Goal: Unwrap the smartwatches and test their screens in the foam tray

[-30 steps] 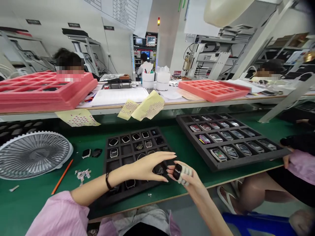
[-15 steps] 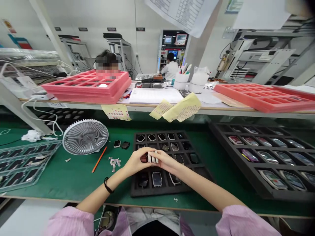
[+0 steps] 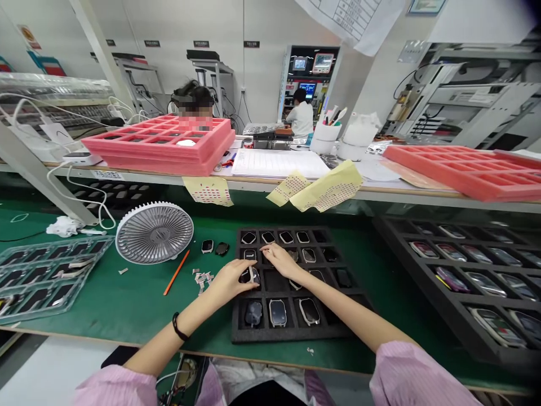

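Note:
A black foam tray [image 3: 296, 332] with watch cases in its compartments lies in front of me on the green bench. My left hand [image 3: 231, 280] is closed on a watch case [image 3: 254, 275] at the tray's left edge, in the third row from the back. Over the second row reaches my right hand [image 3: 281, 260], its fingertips near a compartment beside another watch case [image 3: 250, 254]. Whether those fingers hold anything is too small to tell. Three watch cases, one of them silver-framed [image 3: 278, 313], lie in the front row.
A grey fan [image 3: 154, 233], an orange stick [image 3: 176, 273] and small scraps [image 3: 203, 279] are left of the tray. A clear tray [image 3: 80, 293] lies far left, a larger black tray [image 3: 448, 321] right. A shelf [image 3: 253, 184] crosses behind. Two people are beyond it.
My hands were together over the tray around small pieces. Now they are apart: the left has lowered to the tray's left side with a watch case, the right has moved toward the second row.

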{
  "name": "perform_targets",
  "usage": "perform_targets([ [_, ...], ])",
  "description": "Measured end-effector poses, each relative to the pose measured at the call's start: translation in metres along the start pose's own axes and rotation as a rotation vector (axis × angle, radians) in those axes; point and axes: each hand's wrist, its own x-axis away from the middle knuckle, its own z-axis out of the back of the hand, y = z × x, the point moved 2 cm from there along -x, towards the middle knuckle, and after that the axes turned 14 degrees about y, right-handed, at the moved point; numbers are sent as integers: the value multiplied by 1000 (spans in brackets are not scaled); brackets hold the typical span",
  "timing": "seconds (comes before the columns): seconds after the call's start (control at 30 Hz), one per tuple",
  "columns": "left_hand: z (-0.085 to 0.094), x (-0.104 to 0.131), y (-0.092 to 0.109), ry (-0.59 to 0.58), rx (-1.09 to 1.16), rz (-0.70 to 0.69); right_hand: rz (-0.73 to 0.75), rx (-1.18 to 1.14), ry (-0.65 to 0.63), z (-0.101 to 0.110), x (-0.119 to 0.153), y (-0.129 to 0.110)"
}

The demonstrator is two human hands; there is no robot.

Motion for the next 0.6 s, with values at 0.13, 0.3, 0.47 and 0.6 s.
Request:
perform_targets([
  [0.13,-11,-14,13,10,-18,-106,81,139,-52,16,-1,3],
  [0.3,-45,-24,28,-64,-56,-207,93,424,153,64,-14,16],
  [0.47,-58,-14,28,-167,-58,-303,-9,687,290,97,-26,42],
  [0.6,-55,-10,28,-215,-62,-307,-19,780,262,93,-31,54],
])
